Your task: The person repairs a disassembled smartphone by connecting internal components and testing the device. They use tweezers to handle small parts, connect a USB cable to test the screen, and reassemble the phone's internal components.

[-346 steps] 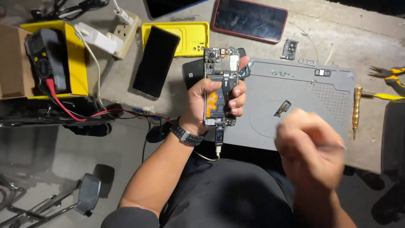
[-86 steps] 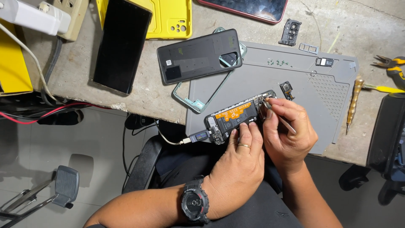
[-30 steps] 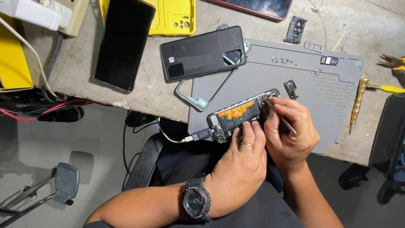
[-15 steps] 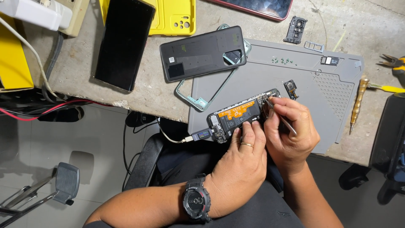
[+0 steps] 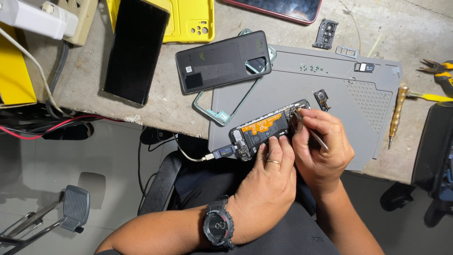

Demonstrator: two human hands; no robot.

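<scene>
An opened phone (image 5: 264, 128) with its orange battery and boards showing lies on a grey work mat (image 5: 302, 85), with a small plug-in tester and cable at its near end. My left hand (image 5: 269, 179), with a ring and a black wrist watch, presses the phone's lower edge down with its fingertips. My right hand (image 5: 323, 148) pinches thin metal tweezers (image 5: 309, 130), whose tip touches the phone's top end. A dark back cover (image 5: 222, 61) rests on a greenish frame (image 5: 222, 111) just left of the mat.
A black phone (image 5: 134, 52), a yellow case (image 5: 188, 19) and a red-edged tablet (image 5: 283, 7) lie farther back. Small parts and screws (image 5: 325, 33) dot the mat. A brass screwdriver (image 5: 396, 113) and pliers (image 5: 439, 71) lie right. A power strip (image 5: 71, 16) and cables sit left.
Almost nothing moves over the last second; both hands stay on the opened phone. Eleven seconds ago my left hand held the phone upright off the mat.
</scene>
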